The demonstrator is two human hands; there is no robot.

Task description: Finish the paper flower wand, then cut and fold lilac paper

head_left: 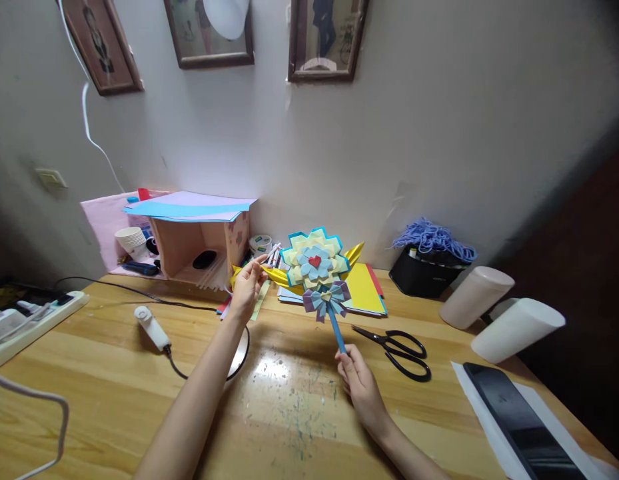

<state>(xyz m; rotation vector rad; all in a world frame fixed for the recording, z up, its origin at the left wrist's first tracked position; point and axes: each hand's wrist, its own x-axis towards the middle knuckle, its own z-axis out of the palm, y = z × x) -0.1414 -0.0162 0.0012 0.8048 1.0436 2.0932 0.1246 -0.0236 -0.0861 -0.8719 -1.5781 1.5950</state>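
Note:
A folded paper flower wand [316, 263] is held up over the middle of the table, its layered petals yellow and blue around a red heart. Below the petals sits a purple and blue paper bow. My right hand [356, 380] is closed around the lower end of its blue stick. Golden yellow pieces, like ribbon or foil, stick out on both sides of the flower. My left hand [248, 283] pinches the end of the left golden strip [276, 275]. Black-handled scissors [396, 347] lie to the right of the stick.
Behind the flower lie coloured paper sheets [366, 287]. A pink box shelf [189, 240] stands back left. At right are a black holder with blue yarn [424, 267], two white rolls [519, 330] and a dark phone [519, 420]. A power strip [64, 310] and cables occupy the left.

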